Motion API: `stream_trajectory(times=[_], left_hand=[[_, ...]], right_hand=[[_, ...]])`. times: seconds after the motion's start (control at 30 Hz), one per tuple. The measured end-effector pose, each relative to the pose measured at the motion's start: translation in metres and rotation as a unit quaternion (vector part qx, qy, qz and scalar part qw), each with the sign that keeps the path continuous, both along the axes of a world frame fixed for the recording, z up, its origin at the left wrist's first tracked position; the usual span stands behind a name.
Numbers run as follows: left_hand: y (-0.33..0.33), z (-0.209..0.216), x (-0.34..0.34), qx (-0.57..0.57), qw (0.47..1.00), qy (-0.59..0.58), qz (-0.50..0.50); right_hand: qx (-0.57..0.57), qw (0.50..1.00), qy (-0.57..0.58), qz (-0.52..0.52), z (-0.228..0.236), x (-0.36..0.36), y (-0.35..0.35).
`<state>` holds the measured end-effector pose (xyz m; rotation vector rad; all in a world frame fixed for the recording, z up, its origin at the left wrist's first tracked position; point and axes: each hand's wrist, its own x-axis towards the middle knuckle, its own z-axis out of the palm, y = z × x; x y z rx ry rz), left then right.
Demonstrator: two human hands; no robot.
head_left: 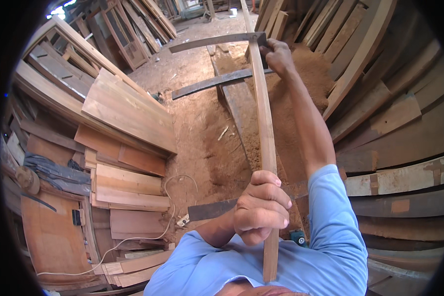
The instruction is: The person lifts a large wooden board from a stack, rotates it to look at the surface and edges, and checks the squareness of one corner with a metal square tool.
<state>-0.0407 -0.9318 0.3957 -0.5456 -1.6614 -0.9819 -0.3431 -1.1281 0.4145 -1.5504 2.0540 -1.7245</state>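
Note:
A long, narrow wooden strip (264, 118) runs from my chest away into the workshop. Near my chest my left hand (262, 207) is closed round it, with the fingers wrapped over the wood. Farther out, my right arm is stretched ahead. There my right hand (279, 58) is closed on the dark stock of a large try square (212, 41), which rests against the strip. Its long blade crosses the strip and points left. Part of the stock is hidden by my fingers. Just nearer, a dark crossbar (212, 83) passes beneath the strip.
Boards (128, 111) and panels are stacked at left; more planks (404, 118) lean along the right. Sawdust covers the floor (202, 148). A pale cord (133, 239) runs to a white socket block (183, 220). A green tool (298, 238) shows partly beside my right sleeve.

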Motion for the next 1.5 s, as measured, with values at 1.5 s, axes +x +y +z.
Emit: stream_trajectory(times=[1.5], left_hand=[[0.110,-0.067,0.022,0.035,0.952,-0.242,0.183]], right_hand=[[-0.119,0.986,-0.051,0.104,-0.030,0.182,0.357]])
